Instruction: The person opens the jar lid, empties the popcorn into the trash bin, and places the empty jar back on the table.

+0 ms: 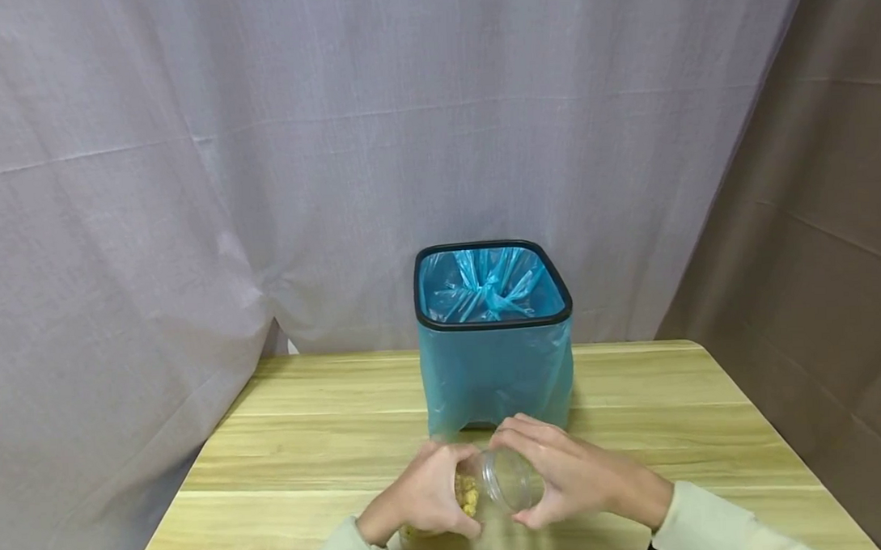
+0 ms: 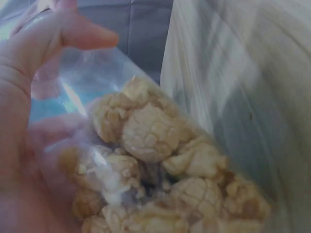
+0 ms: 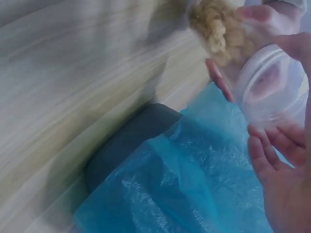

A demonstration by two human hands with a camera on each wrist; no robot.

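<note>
My left hand [image 1: 437, 489] grips a clear jar [image 2: 97, 73] of caramel-coloured popcorn [image 2: 150, 133], fingers and thumb curved around its wall. The jar is tilted, and the popcorn lies toward its lower end in the left wrist view. Opposite it, my right hand [image 1: 564, 473] holds a clear round lid-like piece [image 3: 274, 90] by its edge, between thumb and fingers. Its ridged rim faces the jar's upper end. Whether rim and jar touch is hard to tell.
Just beyond both hands stands a bin [image 1: 497, 378] with a black rim and a blue bag lining, knotted inside. The wood-grain table [image 1: 308, 441] lies beneath. Grey curtains [image 1: 335, 190] hang behind and on both sides.
</note>
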